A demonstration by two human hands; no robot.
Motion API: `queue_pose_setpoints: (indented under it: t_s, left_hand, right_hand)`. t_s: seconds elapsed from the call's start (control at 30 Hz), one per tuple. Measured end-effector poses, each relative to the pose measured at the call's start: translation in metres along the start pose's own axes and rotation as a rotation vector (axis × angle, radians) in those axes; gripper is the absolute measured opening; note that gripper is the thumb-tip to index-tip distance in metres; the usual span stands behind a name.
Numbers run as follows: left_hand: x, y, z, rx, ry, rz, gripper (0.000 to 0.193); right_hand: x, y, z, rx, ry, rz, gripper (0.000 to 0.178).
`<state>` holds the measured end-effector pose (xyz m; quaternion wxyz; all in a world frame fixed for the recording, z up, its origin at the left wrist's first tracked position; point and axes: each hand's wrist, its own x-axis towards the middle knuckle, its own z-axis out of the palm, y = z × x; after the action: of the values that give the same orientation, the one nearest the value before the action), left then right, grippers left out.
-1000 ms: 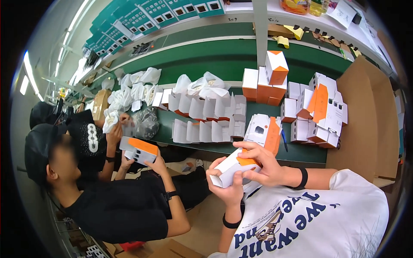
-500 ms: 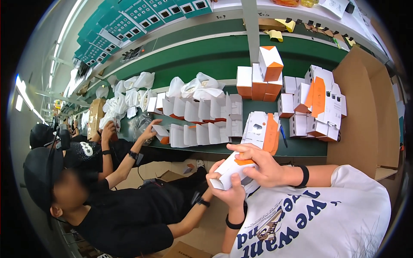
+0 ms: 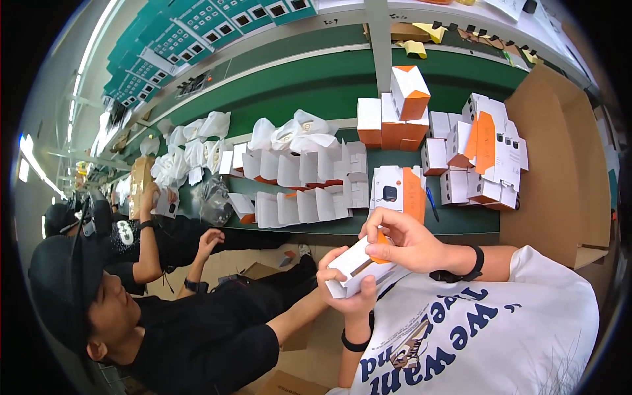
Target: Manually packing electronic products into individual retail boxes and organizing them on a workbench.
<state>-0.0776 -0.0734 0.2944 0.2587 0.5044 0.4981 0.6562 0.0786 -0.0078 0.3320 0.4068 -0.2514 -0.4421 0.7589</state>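
A small white-and-orange carton (image 3: 355, 264) is held in front of my chest, tilted, with a flap at its near left end standing open. My left hand (image 3: 349, 289) is closed round its lower left end, thumb along the front side. At the other end, my right hand (image 3: 409, 243) grips the orange part between thumb and bent fingers. Just beyond my hands, flat unfolded cartons (image 3: 390, 187) in white and orange lie on the green bench (image 3: 461, 225). A blue pen (image 3: 432, 204) rests beside them.
Open cartons (image 3: 303, 209) stand in two rows left of the flat ones. Behind them are white-wrapped items (image 3: 306, 128). Closed cartons (image 3: 403, 125) and more flat cartons (image 3: 503, 148) are stacked right, beside a large cardboard box (image 3: 559, 164). A co-worker in black (image 3: 197, 329) sits left.
My right hand's fingers have drawn back and curled at the carton's orange end, showing more of its top. The co-worker's hand has pulled back from the open cartons.
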Motion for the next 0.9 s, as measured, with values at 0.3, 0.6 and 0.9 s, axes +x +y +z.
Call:
queue_pose_setpoints:
  t_s: [0.3, 0.6, 0.9]
  left_hand:
    - [0.011, -0.008, 0.005, -0.079, 0.044, -0.212, 0.059]
    - [0.016, -0.016, 0.009, 0.131, -0.114, 0.054, 0.066]
    - [0.016, -0.002, 0.011, 0.313, -0.100, 0.360, 0.054]
  right_hand:
    - [-0.004, 0.010, -0.001, -0.564, 0.083, -0.365, 0.028]
    - [0.002, 0.027, -0.011, -0.448, 0.148, -0.387, 0.037]
    - [-0.010, 0.016, -0.001, -0.440, 0.210, -0.393, 0.033]
